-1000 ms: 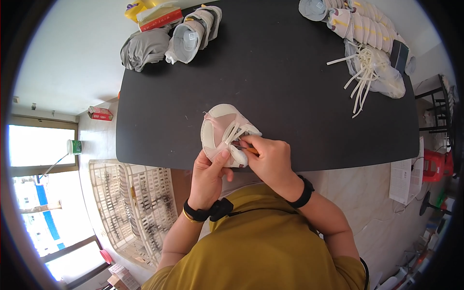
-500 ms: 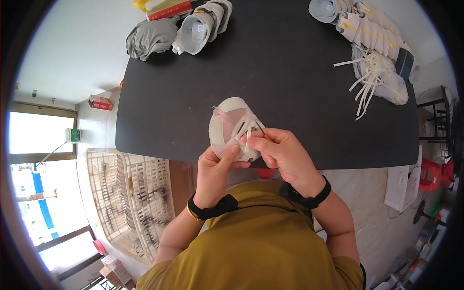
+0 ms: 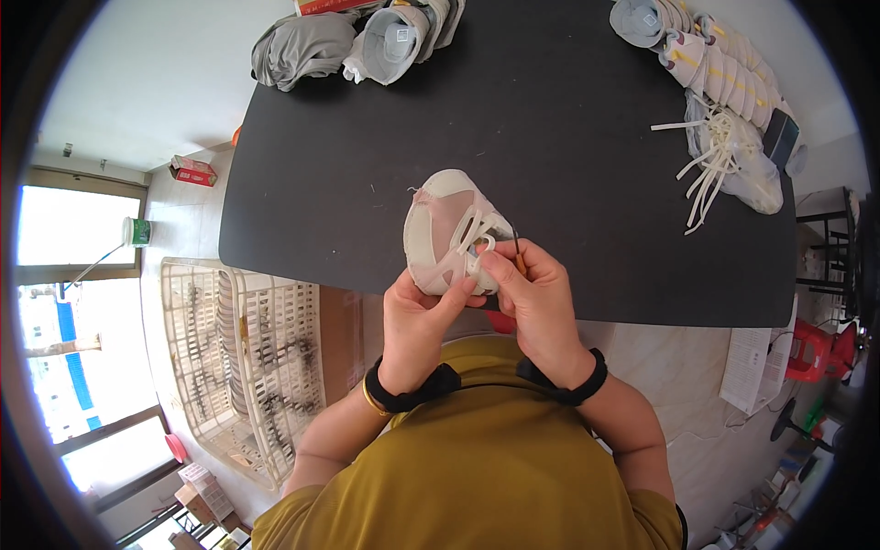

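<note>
A white and pale pink shoe upper [image 3: 445, 215] is held up near the table's front edge, toe end pointing away from me. My left hand [image 3: 417, 321] grips its near left side, with the thumb pressed on the outside. With thumb and index finger, my right hand [image 3: 541, 307] pinches a white shoelace [image 3: 488, 243] where it comes out of the eyelets, forming a small loop. A thin tool [image 3: 521, 263] with a dark metal shaft and an orange-brown handle is tucked in that same hand, its tip sticking out past the fingers. The rest of its handle is hidden.
Loose white laces [image 3: 715, 163] lie on a clear plastic bag at the back right, beside stacked shoe uppers [image 3: 720, 78] and a dark flat phone-like object [image 3: 779, 137]. More uppers [image 3: 396, 46] and grey cloth [image 3: 301, 50] sit back left. A plastic crate [image 3: 243, 367] stands left of me.
My right hand has pulled in closer to the upper, and the lace now curves into a loop at its fingertips. The whole view has shifted slightly; the left hand keeps its grip.
</note>
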A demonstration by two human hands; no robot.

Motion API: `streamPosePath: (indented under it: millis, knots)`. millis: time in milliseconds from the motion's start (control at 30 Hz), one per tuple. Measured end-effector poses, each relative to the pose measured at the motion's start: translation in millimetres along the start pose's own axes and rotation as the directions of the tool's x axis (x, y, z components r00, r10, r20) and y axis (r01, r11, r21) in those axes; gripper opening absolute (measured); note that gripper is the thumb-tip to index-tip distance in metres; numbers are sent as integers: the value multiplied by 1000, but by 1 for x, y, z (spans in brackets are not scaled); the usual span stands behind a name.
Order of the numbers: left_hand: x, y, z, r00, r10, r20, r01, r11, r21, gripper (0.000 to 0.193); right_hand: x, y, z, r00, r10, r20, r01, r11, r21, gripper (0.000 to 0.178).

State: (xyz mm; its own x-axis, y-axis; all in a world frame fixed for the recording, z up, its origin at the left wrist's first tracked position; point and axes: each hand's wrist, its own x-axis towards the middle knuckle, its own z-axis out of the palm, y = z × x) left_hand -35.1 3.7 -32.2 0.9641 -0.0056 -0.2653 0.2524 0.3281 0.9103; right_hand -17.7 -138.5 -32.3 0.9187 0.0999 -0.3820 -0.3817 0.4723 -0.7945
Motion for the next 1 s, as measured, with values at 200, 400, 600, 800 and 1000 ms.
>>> streamPosePath:
  millis: [200,400,600,800,1000]
  knots:
    - [0,-2,2,997,51,-52,-53,998,-35,24,-2,4,1,1000,-14,3,14,999,-42,19]
    - [1,-3,1,995,77,-65,-80,995,-56,22,-3,6,3,1000,-28,2,29,996,-83,19]
    - [8,-2,-6,994,54,-95,-54,999,3,21,-17,1,-14,932,-345,113,348,762,-546,15]
    - [7,-2,-3,983,119,-143,-100,986,135,21,-18,-1,-17,853,-412,320,511,537,-671,13]
    - [4,-7,-4,976,168,-136,-138,968,210,19,-12,-2,-15,894,-343,288,447,638,-628,10]
